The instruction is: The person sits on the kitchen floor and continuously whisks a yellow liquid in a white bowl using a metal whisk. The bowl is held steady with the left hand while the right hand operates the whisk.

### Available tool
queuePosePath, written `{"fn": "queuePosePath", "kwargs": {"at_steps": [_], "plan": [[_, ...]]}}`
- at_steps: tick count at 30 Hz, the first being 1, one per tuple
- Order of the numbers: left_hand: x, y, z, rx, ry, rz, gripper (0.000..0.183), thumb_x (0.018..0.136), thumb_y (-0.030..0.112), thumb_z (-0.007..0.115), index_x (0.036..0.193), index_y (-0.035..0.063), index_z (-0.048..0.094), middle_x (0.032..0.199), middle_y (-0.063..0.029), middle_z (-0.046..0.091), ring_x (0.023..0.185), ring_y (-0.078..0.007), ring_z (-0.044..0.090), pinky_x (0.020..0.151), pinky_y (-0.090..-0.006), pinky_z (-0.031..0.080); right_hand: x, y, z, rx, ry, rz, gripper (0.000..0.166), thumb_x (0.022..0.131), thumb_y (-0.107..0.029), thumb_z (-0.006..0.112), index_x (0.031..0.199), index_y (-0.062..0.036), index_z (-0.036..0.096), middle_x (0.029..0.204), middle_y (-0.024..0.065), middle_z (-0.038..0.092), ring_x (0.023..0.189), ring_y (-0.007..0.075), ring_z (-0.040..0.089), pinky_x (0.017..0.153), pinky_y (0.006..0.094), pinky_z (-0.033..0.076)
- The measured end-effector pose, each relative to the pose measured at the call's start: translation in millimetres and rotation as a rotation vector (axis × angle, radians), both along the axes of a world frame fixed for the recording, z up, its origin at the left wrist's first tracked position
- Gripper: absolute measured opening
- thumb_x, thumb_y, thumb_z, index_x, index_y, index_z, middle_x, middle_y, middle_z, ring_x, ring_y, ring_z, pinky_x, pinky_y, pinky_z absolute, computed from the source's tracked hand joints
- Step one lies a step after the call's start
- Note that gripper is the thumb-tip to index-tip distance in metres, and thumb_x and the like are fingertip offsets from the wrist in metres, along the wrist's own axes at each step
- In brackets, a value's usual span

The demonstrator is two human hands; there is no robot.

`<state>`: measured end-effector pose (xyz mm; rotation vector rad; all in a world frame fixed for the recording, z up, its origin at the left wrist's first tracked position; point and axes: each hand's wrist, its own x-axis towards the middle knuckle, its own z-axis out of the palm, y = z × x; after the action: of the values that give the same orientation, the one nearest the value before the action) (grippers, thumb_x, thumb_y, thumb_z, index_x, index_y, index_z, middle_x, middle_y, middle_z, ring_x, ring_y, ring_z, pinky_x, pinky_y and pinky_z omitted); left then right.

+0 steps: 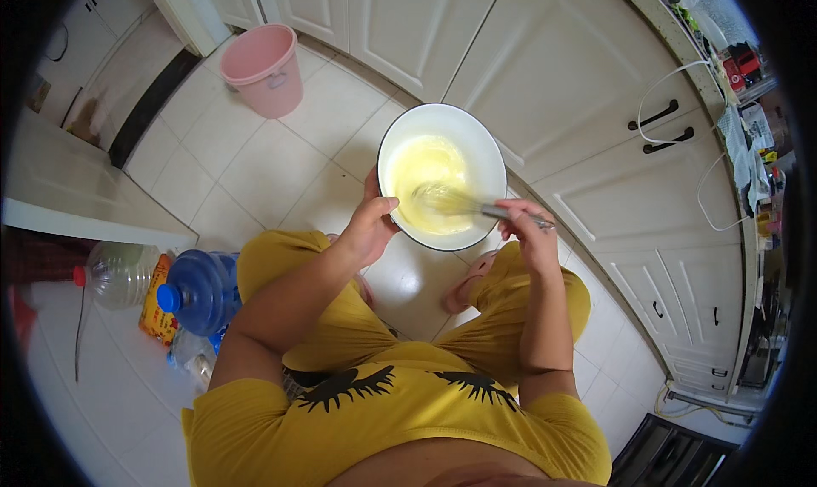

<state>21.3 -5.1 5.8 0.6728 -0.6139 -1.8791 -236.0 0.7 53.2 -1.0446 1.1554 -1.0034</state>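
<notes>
A white bowl (488,148) with a dark rim is held above the floor between my knees. My left hand (373,222) grips its left side, the thumb over the rim and the fingers out of sight beneath. Pale yellow liquid (427,161) with a frothy look covers the bowl's bottom. My right hand (528,228) holds the metal handle of a wire whisk (494,211) over the bowl's right rim. The whisk's wires sit in the liquid and look blurred.
A pink plastic bucket (271,85) stands on the tiled floor at the upper left. White cabinets (574,59) with black handles run along the right, below a cluttered counter. A large blue water bottle (207,292) and other plastic bottles are at my left.
</notes>
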Motion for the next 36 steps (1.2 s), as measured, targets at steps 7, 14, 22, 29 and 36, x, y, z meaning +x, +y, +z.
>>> {"fn": "queuePosePath", "kwargs": {"at_steps": [7,14,22,29,36], "plan": [[1.2,0.3,-3.4,-0.005,0.006,0.005,0.079,0.071,0.023,0.050,0.138,0.0186,0.008,0.136,-0.0069,0.025,0.125,-0.0238,0.028,0.095,-0.0436,0.034,3.9,0.4,-2.3,-0.042,0.059,0.030,0.021,0.083,-0.011,0.054,0.096,0.0041,0.062,0.071,0.0062,0.058,0.063,0.0104,0.052,0.060,0.0221,0.042],[1.7,-0.7,0.5,-0.021,0.018,0.006,0.079,0.071,0.022,0.049,0.138,0.0188,0.007,0.136,-0.0066,0.025,0.124,-0.0235,0.029,0.095,-0.0439,0.034,0.1,-3.8,-4.2,-0.052,0.081,0.041,0.021,0.083,-0.013,0.056,0.097,0.0021,0.062,0.074,0.0050,0.059,0.065,0.0100,0.052,0.062,0.0226,0.042],[0.9,-0.7,-1.8,-0.029,0.007,-0.007,0.079,0.071,0.023,0.050,0.138,0.0185,0.007,0.136,-0.0066,0.025,0.124,-0.0238,0.029,0.095,-0.0449,0.034,0.0,-0.4,-10.0,0.005,0.041,0.034,0.021,0.083,-0.013,0.056,0.097,0.0014,0.062,0.074,0.0051,0.060,0.066,0.0099,0.053,0.061,0.0222,0.043],[-0.1,-1.5,-3.8,-0.014,0.003,-0.006,0.079,0.071,0.023,0.049,0.138,0.0180,0.008,0.136,-0.0072,0.025,0.123,-0.0243,0.030,0.094,-0.0448,0.035,-1.6,-7.5,-4.5,0.013,0.084,0.052,0.021,0.083,-0.013,0.056,0.097,0.0021,0.062,0.069,0.0043,0.058,0.062,0.0099,0.052,0.061,0.0218,0.042],[-1.1,-0.4,-1.7,-0.013,0.038,-0.021,0.077,0.072,0.023,0.049,0.137,0.0174,0.009,0.135,-0.0080,0.026,0.123,-0.0249,0.031,0.096,-0.0450,0.033,0.8,-7.6,-3.8,0.013,0.093,-0.038,0.022,0.083,-0.014,0.056,0.096,0.0020,0.062,0.070,0.0050,0.058,0.062,0.0100,0.051,0.061,0.0226,0.043]]}}
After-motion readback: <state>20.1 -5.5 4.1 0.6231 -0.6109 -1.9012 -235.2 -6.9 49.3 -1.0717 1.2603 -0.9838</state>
